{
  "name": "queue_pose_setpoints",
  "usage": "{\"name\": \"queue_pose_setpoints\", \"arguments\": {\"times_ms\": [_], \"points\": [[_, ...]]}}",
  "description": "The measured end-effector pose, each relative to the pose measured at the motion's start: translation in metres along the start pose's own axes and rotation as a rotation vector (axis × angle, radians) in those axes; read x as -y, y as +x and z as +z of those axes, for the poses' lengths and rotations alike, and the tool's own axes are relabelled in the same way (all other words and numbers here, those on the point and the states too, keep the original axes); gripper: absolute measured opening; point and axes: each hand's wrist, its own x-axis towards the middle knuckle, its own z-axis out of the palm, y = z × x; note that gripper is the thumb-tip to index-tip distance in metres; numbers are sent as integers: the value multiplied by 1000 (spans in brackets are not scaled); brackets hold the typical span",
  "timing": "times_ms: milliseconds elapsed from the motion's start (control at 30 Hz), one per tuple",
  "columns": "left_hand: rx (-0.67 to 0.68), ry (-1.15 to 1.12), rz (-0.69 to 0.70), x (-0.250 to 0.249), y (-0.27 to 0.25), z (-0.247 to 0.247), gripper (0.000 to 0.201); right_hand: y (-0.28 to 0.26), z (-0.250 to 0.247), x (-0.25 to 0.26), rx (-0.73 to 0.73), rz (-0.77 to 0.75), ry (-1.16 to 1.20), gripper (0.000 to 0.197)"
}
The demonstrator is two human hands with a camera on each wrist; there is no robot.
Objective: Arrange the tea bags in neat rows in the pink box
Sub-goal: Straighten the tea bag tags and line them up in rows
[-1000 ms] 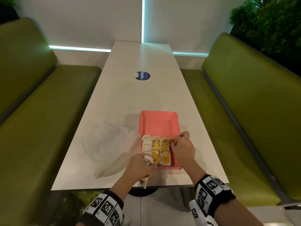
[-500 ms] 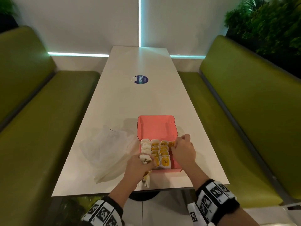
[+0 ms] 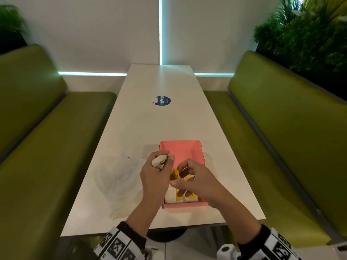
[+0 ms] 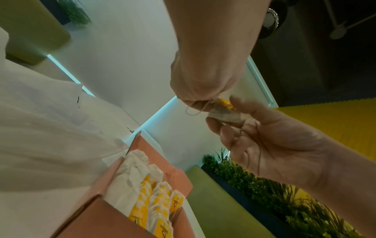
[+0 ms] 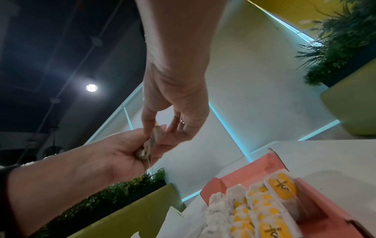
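Head view showed both hands raised above the near half of the pink box (image 3: 181, 149). The left hand (image 3: 155, 177) was curled around a small bunch of white tea bags (image 3: 159, 161), held between thumb and fingers. The right hand (image 3: 197, 179) hung just beside it, with its fingers (image 3: 185, 165) curled toward a yellow tag (image 3: 175, 174) that lay between the two hands.

Left wrist view showed the handover from below. The left hand (image 4: 205, 83) gripped a bag (image 4: 223, 115) from above, with loops of string hanging under its fingers. The right hand (image 4: 270, 145) met the same bag from the side, thumb and fingertips closed on its lower edge. Both hands therefore pinched that one bag, well above the box (image 4: 114, 209).

Right wrist view confirmed the shared pinch on the bag (image 5: 150, 141): the left hand (image 5: 114, 153) held it in curled fingers, and the right hand (image 5: 175, 103) came down on it with thumb and forefinger.

Inside the box (image 5: 317, 211) the packed bags (image 5: 262, 204) stood on edge in rows along its length, one row plain white, the others showing yellow labels. They filled the near part; the far part showed bare pink floor.

The box rested on the near end of a white table (image 3: 155, 124). A crumpled clear plastic bag (image 3: 120, 182) lay on the table just left of the box. Farther along the tabletop sat a round blue sticker (image 3: 163, 100). Green benches (image 3: 293, 139) flanked the table on both sides.
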Motion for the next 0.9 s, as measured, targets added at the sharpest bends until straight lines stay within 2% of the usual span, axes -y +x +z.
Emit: {"name": "queue_pose_setpoints", "arguments": {"times_ms": [100,267,300,367,433,500,600,700,733,767,833,900], "points": [[-15,-106,-34,0,4,-6,9,2,-2,-1,-50,6,117,4],[14,-196,-72,-7,4,-17,6,2,-8,0,-80,23,217,6],[54,-191,-88,-8,4,-19,6,2,-8,1,-85,24,231,6],[224,-144,-139,-7,3,-23,10,2,-8,2,-99,18,256,9],[436,-71,-203,-3,1,-26,21,2,-9,3,-94,4,252,17],[544,-18,-240,-1,-1,-27,32,1,-10,3,-66,-8,212,23],[530,3,-239,0,-2,-27,28,1,-11,1,-98,-17,113,23],[502,12,-232,1,-2,-27,19,3,-19,-1,-193,-124,-62,19],[516,17,-232,0,-2,-29,21,4,-23,1,-171,-163,-71,15],[549,20,-234,-1,-2,-30,25,4,-29,4,-114,-204,-73,19],[643,8,-245,-5,-2,-33,33,5,-39,7,25,-296,-126,44],[712,-24,-253,-8,-2,-36,32,7,-45,10,140,-373,-198,57]]}}
